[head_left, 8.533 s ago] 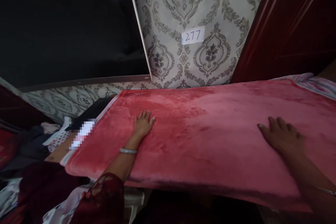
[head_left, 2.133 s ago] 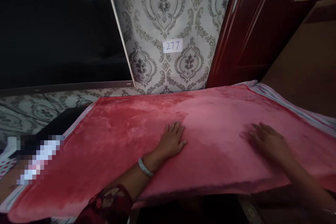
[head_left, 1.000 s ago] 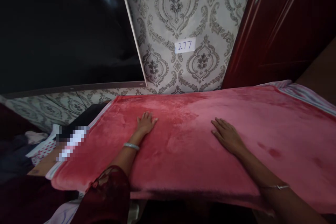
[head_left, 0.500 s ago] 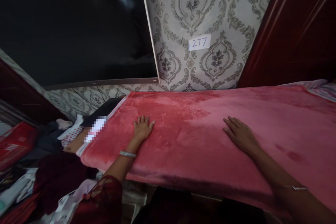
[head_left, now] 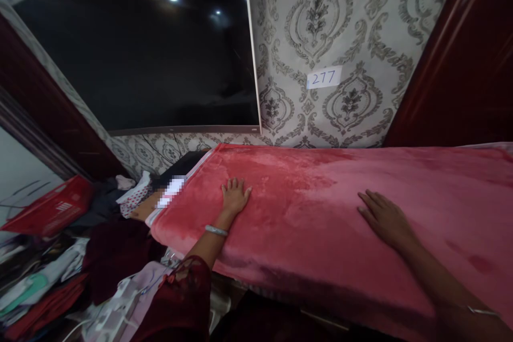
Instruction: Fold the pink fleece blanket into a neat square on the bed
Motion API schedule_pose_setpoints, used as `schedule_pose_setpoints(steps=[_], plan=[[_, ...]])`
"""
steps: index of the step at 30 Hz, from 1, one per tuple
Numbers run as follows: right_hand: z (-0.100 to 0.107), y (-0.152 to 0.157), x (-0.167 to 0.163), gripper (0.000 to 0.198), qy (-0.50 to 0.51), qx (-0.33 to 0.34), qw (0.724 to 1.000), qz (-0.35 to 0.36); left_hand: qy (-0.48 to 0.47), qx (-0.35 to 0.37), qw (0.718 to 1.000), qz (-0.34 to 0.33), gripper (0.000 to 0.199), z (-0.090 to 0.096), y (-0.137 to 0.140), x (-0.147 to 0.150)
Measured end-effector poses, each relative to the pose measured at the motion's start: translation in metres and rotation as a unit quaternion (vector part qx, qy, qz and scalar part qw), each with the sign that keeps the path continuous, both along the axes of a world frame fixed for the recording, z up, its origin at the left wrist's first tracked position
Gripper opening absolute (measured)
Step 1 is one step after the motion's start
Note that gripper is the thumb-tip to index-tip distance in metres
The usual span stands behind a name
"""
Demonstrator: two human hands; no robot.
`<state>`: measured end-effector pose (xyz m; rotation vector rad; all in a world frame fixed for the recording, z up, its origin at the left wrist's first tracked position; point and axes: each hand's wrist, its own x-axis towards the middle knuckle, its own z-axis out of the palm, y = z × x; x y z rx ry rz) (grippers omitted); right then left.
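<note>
A plush pinkish-red blanket (head_left: 296, 224) lies spread over a long surface against the wall, its front edge hanging down. My left hand (head_left: 235, 196) rests flat on its left part, fingers spread, a light bangle on the wrist. Farther right, my right hand (head_left: 385, 218) lies palm down on the same blanket with its fingers stretched out and a thin bracelet on the wrist. Neither hand grips the cloth. Darker and lighter patches show in the pile, and a pale border runs along the blanket's left edge.
Behind the blanket, a large dark television (head_left: 168, 59) hangs by patterned wallpaper bearing a paper label (head_left: 324, 77) marked 277. Piled clothes (head_left: 112, 256) and a red box (head_left: 60, 208) are at the left. A white power strip (head_left: 116, 304) lies low among them. A dark red door (head_left: 460, 75) stands at right.
The whole view has shifted, so the scene sits farther right and slightly lower. Both hands stay flat on the blanket in nearly the same spots.
</note>
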<state>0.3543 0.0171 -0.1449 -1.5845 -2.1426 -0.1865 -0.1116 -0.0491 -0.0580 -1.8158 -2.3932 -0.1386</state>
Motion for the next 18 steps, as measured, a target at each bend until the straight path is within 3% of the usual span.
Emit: schedule_pose_setpoints(steps=[13, 16, 18], plan=[[0.005, -0.002, -0.001, 0.059, -0.008, -0.012, 1.000, -0.004, -0.010, 0.009, 1.000, -0.008, 0.061, 0.002, 0.000, 0.000], [0.009, -0.005, -0.003, 0.059, -0.016, -0.024, 1.000, -0.006, -0.031, 0.012, 0.998, -0.061, 0.058, 0.008, 0.001, 0.009], [0.009, -0.007, -0.003, 0.060, -0.018, -0.027, 0.999, -0.009, -0.058, 0.008, 0.990, -0.130, 0.058, 0.012, 0.002, 0.025]])
